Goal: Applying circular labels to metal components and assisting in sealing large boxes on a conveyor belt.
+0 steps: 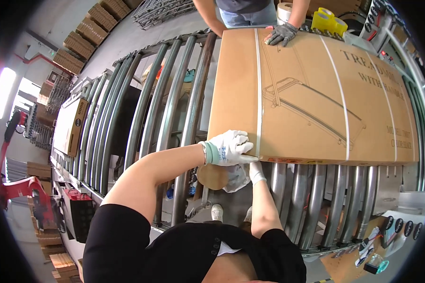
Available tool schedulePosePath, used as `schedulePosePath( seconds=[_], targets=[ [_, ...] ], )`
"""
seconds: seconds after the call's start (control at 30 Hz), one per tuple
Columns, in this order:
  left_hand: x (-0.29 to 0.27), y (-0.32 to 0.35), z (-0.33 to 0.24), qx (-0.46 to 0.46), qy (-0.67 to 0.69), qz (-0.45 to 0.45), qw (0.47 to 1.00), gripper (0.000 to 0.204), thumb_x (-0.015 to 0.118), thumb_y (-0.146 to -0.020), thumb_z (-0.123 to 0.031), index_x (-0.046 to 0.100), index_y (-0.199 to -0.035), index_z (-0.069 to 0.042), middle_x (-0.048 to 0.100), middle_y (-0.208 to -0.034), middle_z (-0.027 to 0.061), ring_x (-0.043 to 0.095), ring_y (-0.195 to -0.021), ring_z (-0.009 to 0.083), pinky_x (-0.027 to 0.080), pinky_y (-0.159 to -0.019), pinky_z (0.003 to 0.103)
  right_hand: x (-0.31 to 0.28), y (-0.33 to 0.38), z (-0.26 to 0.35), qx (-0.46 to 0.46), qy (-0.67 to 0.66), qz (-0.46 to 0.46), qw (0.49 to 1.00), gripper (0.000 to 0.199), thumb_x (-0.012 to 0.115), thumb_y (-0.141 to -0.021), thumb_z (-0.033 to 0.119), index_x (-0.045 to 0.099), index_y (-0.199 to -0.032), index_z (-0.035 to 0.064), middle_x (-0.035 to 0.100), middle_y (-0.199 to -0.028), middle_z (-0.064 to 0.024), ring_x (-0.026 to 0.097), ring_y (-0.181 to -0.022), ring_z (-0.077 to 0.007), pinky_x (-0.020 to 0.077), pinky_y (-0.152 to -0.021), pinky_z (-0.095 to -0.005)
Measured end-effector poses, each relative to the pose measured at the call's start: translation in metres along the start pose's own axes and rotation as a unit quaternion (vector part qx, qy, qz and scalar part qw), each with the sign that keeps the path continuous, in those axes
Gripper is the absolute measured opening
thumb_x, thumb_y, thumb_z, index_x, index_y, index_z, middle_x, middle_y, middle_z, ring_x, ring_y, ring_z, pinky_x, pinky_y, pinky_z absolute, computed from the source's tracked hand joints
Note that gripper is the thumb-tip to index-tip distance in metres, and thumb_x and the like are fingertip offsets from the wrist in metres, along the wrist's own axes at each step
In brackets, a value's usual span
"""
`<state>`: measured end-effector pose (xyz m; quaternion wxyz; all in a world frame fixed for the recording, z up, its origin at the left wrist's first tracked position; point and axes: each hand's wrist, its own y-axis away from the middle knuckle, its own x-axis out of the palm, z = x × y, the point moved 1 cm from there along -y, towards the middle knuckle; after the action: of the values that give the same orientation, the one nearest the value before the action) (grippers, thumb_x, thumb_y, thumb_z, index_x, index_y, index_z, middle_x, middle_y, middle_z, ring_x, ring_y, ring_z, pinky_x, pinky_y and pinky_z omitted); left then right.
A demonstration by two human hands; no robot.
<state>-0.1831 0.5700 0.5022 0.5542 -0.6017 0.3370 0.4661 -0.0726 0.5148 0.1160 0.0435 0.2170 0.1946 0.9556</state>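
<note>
A large brown cardboard box (307, 118), printed with a line drawing of a treadmill and bound with white straps, lies flat on the roller conveyor. My left hand (231, 147), in a white glove with a green cuff, grips the box's near left corner, its fingers bent over the top edge. Just beside it, my right hand (256, 172), also in a white glove, is against the near side of the box below that edge; its fingers are hidden. Red labels (284, 160) show along the same near side.
Across the conveyor (189, 108), a person rests a grey-gloved hand (282, 34) on the box's far edge. Yellow tape rolls (328, 21) stand at the far right. Another carton (71, 125) sits to the left. Tools and labels lie on a cardboard sheet (344, 262) at lower right.
</note>
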Motion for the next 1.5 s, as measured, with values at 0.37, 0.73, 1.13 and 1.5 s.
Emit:
schedulePosePath(
  seconds=[0.37,0.73,1.13,1.5],
  targets=[
    [0.008,0.017,0.0,-0.049,0.0,0.07,0.996,0.046,0.066,-0.062,-0.016,0.069,-0.105,-0.032,0.046,-0.089,0.0027,0.048,-0.075,0.0199,0.049,-0.062,0.029,0.071,-0.035,0.033,0.136,-0.343,0.092,0.925,0.043,0.052,-0.088,0.041,0.058,-0.114,0.0079,0.06,-0.115,-0.0135,0.06,-0.098,-0.0263,0.0461,-0.084,-0.0399],
    [0.01,0.019,0.006,-0.036,-0.029,0.075,0.996,0.048,0.071,-0.06,-0.026,0.07,-0.107,-0.034,0.048,-0.084,0.0015,0.052,-0.075,0.0182,0.048,-0.061,0.032,0.057,0.028,0.048,0.195,-0.568,0.073,0.796,0.041,0.051,-0.086,0.043,0.059,-0.11,0.0106,0.062,-0.105,-0.0117,0.061,-0.089,-0.0263,0.0498,-0.073,-0.0449],
    [-0.003,0.018,-0.009,-0.028,-0.027,0.02,0.999,0.047,0.071,-0.061,-0.025,0.068,-0.107,-0.034,0.048,-0.086,0.0028,0.052,-0.072,0.0216,0.046,-0.058,0.034,0.035,0.167,0.098,0.271,-0.548,0.054,0.79,0.035,0.053,-0.079,0.039,0.063,-0.095,0.0088,0.063,-0.079,-0.0057,0.057,-0.066,-0.0238,0.0451,-0.055,-0.035],
    [-0.017,0.034,-0.023,-0.109,0.005,0.026,0.994,0.03,0.067,-0.071,-0.015,0.069,-0.1,-0.022,0.059,-0.095,0.0092,0.058,-0.086,0.0298,0.049,-0.076,0.041,0.082,0.384,0.308,0.325,-0.427,-0.076,0.84,0.037,0.042,-0.088,0.036,0.061,-0.102,0.0073,0.06,-0.086,-0.0068,0.056,-0.076,-0.0247,0.0448,-0.063,-0.0367]
  ],
)
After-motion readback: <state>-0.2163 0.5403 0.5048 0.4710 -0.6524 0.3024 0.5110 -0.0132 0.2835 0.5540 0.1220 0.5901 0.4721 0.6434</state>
